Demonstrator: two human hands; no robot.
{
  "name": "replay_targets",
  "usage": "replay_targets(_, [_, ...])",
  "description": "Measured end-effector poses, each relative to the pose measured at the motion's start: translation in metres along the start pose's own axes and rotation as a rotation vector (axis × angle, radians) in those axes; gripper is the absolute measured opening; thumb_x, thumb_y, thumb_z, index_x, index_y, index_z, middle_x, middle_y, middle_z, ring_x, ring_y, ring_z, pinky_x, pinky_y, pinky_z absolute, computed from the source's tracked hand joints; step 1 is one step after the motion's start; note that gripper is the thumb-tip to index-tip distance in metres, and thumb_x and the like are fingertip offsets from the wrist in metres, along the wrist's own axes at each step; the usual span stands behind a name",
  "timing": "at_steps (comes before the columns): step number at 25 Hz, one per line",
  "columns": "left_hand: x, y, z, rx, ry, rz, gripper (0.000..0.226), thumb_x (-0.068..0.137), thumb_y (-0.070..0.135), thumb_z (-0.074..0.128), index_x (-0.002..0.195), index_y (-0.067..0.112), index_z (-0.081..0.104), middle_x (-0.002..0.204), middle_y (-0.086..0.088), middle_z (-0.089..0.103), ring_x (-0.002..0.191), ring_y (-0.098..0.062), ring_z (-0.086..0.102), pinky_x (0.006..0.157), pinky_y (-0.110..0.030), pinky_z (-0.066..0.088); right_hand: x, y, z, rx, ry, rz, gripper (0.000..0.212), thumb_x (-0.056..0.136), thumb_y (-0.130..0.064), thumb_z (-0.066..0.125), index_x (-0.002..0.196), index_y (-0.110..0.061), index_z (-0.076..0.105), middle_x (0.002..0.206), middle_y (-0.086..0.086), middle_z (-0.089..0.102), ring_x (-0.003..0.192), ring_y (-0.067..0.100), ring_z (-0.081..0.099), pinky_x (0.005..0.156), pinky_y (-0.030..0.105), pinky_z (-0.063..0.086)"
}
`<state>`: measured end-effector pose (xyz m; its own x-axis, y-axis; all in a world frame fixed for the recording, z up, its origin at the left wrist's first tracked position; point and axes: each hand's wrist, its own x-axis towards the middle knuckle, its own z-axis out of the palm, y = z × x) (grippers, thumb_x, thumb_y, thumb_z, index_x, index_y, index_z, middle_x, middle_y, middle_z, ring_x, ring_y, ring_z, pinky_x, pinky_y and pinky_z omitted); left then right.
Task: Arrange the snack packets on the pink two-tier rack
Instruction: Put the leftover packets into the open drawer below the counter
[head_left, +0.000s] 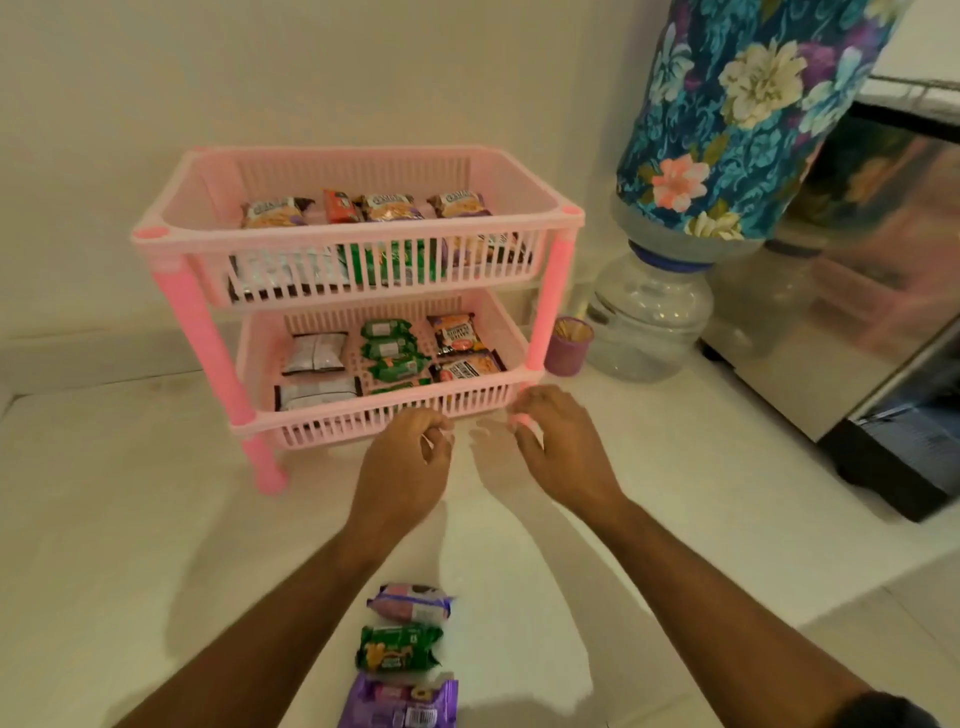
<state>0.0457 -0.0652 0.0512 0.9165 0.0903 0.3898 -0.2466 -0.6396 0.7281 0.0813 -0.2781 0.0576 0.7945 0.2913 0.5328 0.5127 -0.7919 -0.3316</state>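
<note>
The pink two-tier rack (358, 234) stands on the white counter against the wall. Its top tier holds several packets, among them brown ones (275, 210) at the back. The bottom tier holds white-black packets (317, 353), green packets (389, 348) and orange-black packets (457, 332). My left hand (405, 462) and my right hand (556, 441) hover side by side just in front of the lower tier, fingers loosely curled, holding nothing. Near the front edge lie a pink packet (410, 603), a green packet (397, 647) and a purple packet (400, 701).
A water bottle under a floral cover (727, 114) stands upside down on a clear base (644, 317) right of the rack. A small purple cup (569, 345) sits beside the rack's leg. A shiny metal appliance (872, 291) fills the right side.
</note>
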Motion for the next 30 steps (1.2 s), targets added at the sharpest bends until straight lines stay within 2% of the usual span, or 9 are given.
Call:
replay_targets(4, [-0.046,-0.016,0.057,0.009,-0.234,-0.080,0.011,0.091,0.021,0.061,0.096,0.028,0.066,0.094,0.012,0.061,0.077,-0.005,0.058,0.076,-0.033,0.052,-0.080,0.024,0.017,-0.078,-0.122,0.173,0.022,0.086,-0.015,0.066,0.107,-0.016,0.071,0.113,-0.001,0.067,0.103,0.021,0.062,0.085,0.034,0.050])
replay_targets(6, [-0.066,-0.014,0.083,-0.014,-0.314,-0.086,0.011,0.090,0.020,0.062,0.098,0.027,0.067,0.095,0.011,0.061,0.082,-0.009,0.061,0.079,-0.035,0.053,-0.114,0.037,0.019,-0.141,-0.184,0.284,0.026,0.087,-0.019,0.065,0.113,-0.018,0.069,0.119,-0.003,0.065,0.108,0.019,0.061,0.090,0.033,0.049])
replay_targets(9, [-0.086,-0.006,0.118,0.004,-0.375,-0.028,0.013,0.091,0.020,0.062,0.102,0.026,0.066,0.102,0.010,0.062,0.093,-0.012,0.062,0.082,-0.029,0.052,-0.156,0.053,0.016,-0.220,-0.268,0.400,0.034,0.092,-0.026,0.059,0.126,-0.020,0.063,0.132,-0.003,0.059,0.118,0.017,0.056,0.097,0.034,0.045])
replay_targets(12, [-0.103,0.008,0.150,0.039,-0.418,0.031,0.016,0.092,0.020,0.062,0.107,0.023,0.067,0.109,0.007,0.065,0.102,-0.014,0.060,0.085,-0.023,0.048,-0.187,0.068,0.006,-0.264,-0.282,0.469,0.037,0.093,-0.029,0.055,0.130,-0.021,0.060,0.137,-0.003,0.056,0.121,0.018,0.055,0.098,0.035,0.045])
replay_targets(16, [-0.117,0.022,0.179,0.062,-0.458,0.072,0.018,0.088,0.013,0.065,0.105,0.018,0.069,0.110,0.003,0.067,0.106,-0.018,0.060,0.090,-0.028,0.050,-0.210,0.088,-0.009,-0.270,-0.251,0.569,0.038,0.093,-0.031,0.058,0.130,-0.023,0.059,0.136,-0.004,0.055,0.120,0.017,0.055,0.097,0.034,0.046])
replay_targets(22, [-0.137,0.035,0.228,0.100,-0.459,0.059,0.023,0.089,0.015,0.068,0.112,0.011,0.068,0.126,-0.003,0.062,0.119,-0.024,0.056,0.098,-0.035,0.047,-0.251,0.137,-0.047,-0.214,-0.131,0.788,0.036,0.093,-0.023,0.060,0.129,-0.019,0.061,0.138,0.000,0.050,0.122,0.021,0.050,0.100,0.037,0.046])
replay_targets(25, [-0.146,0.044,0.247,0.146,-0.384,0.055,0.020,0.087,0.015,0.068,0.107,0.012,0.069,0.127,-0.005,0.062,0.119,-0.026,0.055,0.096,-0.036,0.046,-0.269,0.154,-0.060,-0.153,0.028,0.931,0.037,0.090,-0.018,0.065,0.126,-0.018,0.060,0.132,0.003,0.047,0.119,0.022,0.049,0.098,0.034,0.048])
replay_targets(27, [-0.153,0.049,0.255,0.175,-0.325,0.048,0.018,0.088,0.017,0.064,0.105,0.017,0.067,0.128,0.001,0.059,0.118,-0.022,0.053,0.096,-0.034,0.045,-0.278,0.166,-0.067,-0.027,0.205,1.112,0.040,0.086,-0.016,0.071,0.123,-0.016,0.056,0.128,0.005,0.043,0.115,0.024,0.048,0.096,0.033,0.048])
replay_targets(30, [-0.161,0.050,0.259,0.245,-0.297,0.051,0.019,0.089,0.026,0.052,0.107,0.028,0.058,0.129,0.010,0.052,0.121,-0.013,0.046,0.100,-0.032,0.044,-0.283,0.188,-0.075,0.300,0.401,1.495,0.055,0.084,-0.024,0.075,0.128,-0.008,0.045,0.129,0.010,0.041,0.110,0.029,0.053,0.095,0.040,0.051])
